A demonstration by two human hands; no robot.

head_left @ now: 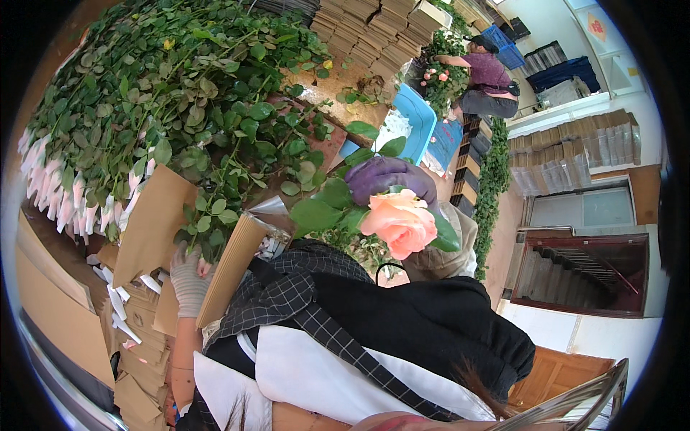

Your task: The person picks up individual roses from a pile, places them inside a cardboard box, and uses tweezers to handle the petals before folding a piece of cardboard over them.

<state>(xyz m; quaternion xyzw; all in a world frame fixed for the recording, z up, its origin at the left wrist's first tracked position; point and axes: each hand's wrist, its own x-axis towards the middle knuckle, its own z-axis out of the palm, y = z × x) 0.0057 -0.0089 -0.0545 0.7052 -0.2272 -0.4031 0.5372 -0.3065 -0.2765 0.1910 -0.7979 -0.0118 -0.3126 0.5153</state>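
My right hand point(388, 177), in a purple glove, is closed around the stem of a peach-pink rose point(399, 224). The open bloom faces me, and green leaves stick out to both sides of the fist. Lower left, my left hand point(190, 281) wears a pale knitted glove and reaches between a flat brown cardboard sheet point(156, 224) and a folded corrugated cardboard wrap point(231, 271). Leaves and cardboard partly cover its fingers, so its grip is unclear. Rose leaves point(215, 215) lie just above that hand. A clear plastic cone point(270, 208) tops the wrap.
A large heap of leafy roses point(180, 93) with white-sleeved buds point(54, 172) fills the upper left. Cardboard pieces point(140, 359) and white sleeves point(116, 302) lie below. Beyond are a blue tub point(418, 118), cardboard stacks point(366, 36) and another person point(489, 75) handling roses.
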